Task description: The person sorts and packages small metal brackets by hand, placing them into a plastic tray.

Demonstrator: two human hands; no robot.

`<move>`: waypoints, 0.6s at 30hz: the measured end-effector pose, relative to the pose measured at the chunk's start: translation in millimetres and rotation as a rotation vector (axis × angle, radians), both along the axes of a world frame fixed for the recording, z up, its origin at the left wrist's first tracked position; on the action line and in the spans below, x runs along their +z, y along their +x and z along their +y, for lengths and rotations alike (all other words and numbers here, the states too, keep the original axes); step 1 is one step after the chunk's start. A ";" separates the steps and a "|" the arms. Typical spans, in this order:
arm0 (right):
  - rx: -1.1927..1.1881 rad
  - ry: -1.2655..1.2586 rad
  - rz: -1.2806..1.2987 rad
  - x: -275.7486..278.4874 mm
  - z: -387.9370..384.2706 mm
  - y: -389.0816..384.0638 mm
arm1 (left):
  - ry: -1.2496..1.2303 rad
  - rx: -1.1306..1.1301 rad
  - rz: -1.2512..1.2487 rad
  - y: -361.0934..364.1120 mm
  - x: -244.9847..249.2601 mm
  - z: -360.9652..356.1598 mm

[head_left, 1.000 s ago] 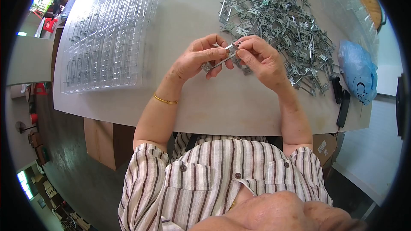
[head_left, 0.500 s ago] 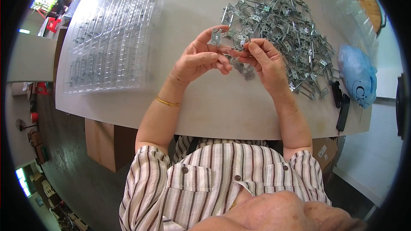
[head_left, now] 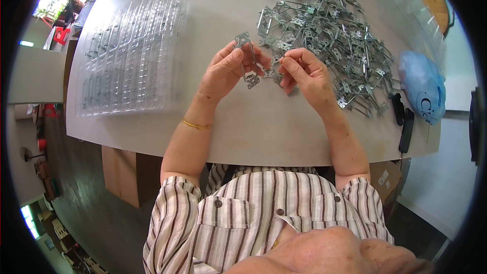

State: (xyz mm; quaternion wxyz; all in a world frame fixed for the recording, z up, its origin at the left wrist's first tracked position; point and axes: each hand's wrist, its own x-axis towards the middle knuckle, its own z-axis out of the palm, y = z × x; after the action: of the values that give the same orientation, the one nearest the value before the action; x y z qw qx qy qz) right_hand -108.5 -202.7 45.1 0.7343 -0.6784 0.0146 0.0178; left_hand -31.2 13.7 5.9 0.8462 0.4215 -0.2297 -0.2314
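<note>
My left hand (head_left: 220, 74) is closed on a metal bracket (head_left: 252, 81), a thin frame of rods with a flat punched plate at each end, held nearly upright above the table. To its right, my right hand (head_left: 310, 80) has thumb and fingertips pinched together; whatever may be between them is too small to make out. A few loose metal pieces (head_left: 269, 73) lie on the table between the hands, partly covered by the fingers. Beyond my right hand spreads a large heap of similar metal brackets (head_left: 324, 25), tangled together.
Stacked clear plastic trays (head_left: 175, 78) with metal parts in their slots stand on the left of the table (head_left: 253, 137). At right are a blue plastic bag (head_left: 423, 86), a black-handled tool (head_left: 406, 134) and clear plastic sheeting (head_left: 406, 10). A cardboard box (head_left: 119, 172) sits below the table edge.
The bracket in my left hand has swung from lying across between both hands to nearly upright. My right hand has come away from it, leaving a gap between the hands.
</note>
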 end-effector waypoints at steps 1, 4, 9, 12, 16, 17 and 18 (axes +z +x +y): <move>0.002 0.014 -0.013 1.3 -0.4 -0.8 | 0.019 -0.044 0.013 0.3 -0.8 1.8; 0.027 0.019 0.000 5.9 0.3 -4.4 | 0.179 -0.107 -0.013 -0.9 4.2 4.7; 0.047 -0.012 -0.020 5.1 2.2 -5.8 | 0.273 -0.119 -0.011 -3.8 10.1 3.3; 0.055 -0.023 -0.008 5.2 2.2 -6.2 | 0.323 -0.108 -0.030 -5.5 9.7 1.7; 0.061 -0.049 -0.001 4.6 1.4 -6.1 | 0.400 -0.100 -0.077 -5.6 10.0 0.3; 0.063 -0.050 0.004 4.6 1.1 -6.1 | 0.398 -0.097 -0.086 -4.9 8.8 0.5; 0.065 -0.052 0.009 4.8 0.7 -6.1 | 0.395 -0.094 -0.096 -3.8 6.9 0.9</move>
State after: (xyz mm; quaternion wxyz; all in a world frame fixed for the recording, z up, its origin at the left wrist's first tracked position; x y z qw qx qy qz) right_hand -114.7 -202.0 49.9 0.7156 -0.6971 -0.0038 0.0441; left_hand -35.0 14.7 12.9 0.7234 0.5788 -0.2390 -0.2907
